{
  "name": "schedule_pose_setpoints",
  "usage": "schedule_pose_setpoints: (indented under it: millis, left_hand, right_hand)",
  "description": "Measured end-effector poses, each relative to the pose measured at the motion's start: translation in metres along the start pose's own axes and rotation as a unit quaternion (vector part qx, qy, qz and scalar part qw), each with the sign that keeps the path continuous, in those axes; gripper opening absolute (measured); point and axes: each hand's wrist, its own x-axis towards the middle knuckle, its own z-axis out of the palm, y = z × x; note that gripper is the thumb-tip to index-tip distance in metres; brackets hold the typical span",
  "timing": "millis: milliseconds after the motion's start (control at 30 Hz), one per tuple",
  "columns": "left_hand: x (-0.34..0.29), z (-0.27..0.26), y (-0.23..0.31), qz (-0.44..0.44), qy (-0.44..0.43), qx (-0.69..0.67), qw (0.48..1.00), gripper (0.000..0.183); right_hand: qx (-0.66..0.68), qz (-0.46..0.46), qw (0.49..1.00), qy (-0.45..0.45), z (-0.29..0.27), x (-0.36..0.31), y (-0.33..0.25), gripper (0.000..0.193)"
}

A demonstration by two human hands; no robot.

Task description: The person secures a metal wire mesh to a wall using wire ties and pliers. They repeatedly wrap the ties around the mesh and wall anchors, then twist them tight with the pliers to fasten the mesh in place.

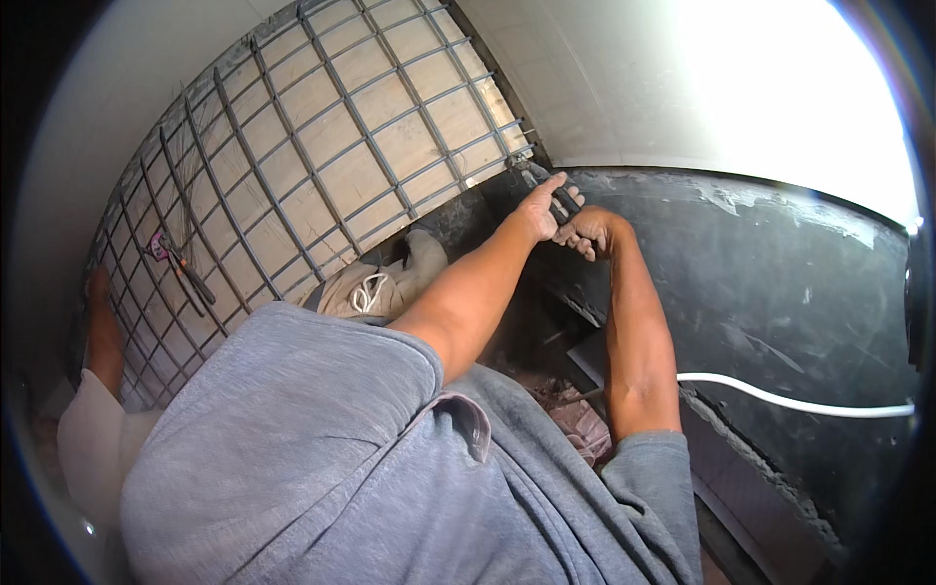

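Note:
Both my hands meet at the near right corner of the steel bar mesh (pixel 375 146). My left hand (pixel 542 213) is closed around a pair of dark pliers (pixel 564 202) with black handles, thumb along the upper side. The pliers' head lies close to the mesh's corner and is partly hard to make out. Just right of it, my right hand (pixel 590 234) is closed, with its fingers curled in beside the lower ends of the handles. What those fingers grip is hidden.
Light boards lie beneath the mesh. Orange-and-black handled pliers (pixel 190 276) and a purple tool (pixel 159 246) rest on it, near thin wires. Another person's arm (pixel 103 331) is at the far left. A dark panel (pixel 780 263) and a white cable (pixel 780 396) stand to the right.

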Motion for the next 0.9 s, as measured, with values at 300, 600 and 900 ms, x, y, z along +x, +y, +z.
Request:
schedule_pose_setpoints:
  millis: [300,600,900]
  left_hand:
    - [0.019,0.027,0.008,0.076,0.159,0.022,0.984,0.014]
    - [-0.035,-0.047,0.039,-0.114,0.008,0.466,0.877,0.092]
    - [-0.113,-0.070,0.087,-0.077,0.032,0.496,0.864,0.085]
  right_hand:
    - [-0.363,-0.125,0.761,0.523,0.049,-0.030,-0.017,0.020]
    - [0.314,0.007,0.943,-0.107,0.055,-0.012,0.017,0.022]
    - [0.487,-0.117,0.866,0.006,0.210,-0.073,0.008,0.021]
